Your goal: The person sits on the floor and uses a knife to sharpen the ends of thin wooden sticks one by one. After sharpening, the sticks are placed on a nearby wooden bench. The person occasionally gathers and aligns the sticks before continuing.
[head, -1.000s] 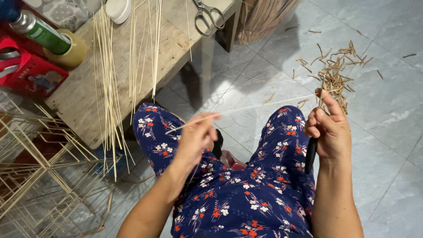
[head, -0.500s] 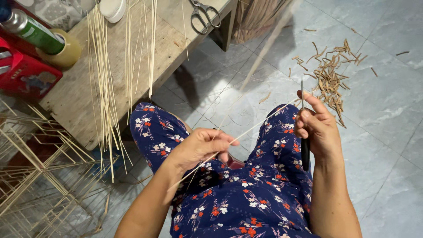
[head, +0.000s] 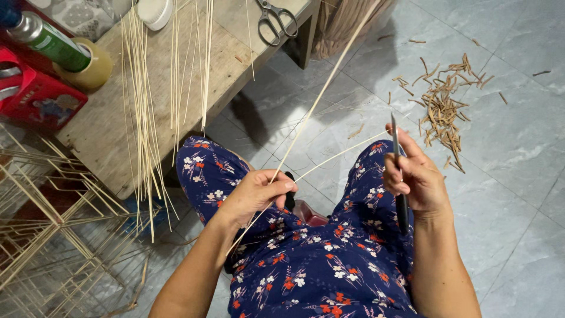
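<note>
**Pale bamboo strip pinched over the lap, knife held upright**

The left hand is clenched on a thin bamboo strip, fingers pinching it low so the long end rises free toward one o'clock, clear of the knees. The right hand grasps a knife, blade pointing to twelve, edge kept away from the body. The strip looks smooth, straw-coloured and springy, apparently split into two slivers near the grip. At ten o'clock, more strips lie across the wooden worktop; shavings litter the floor at two.
</note>
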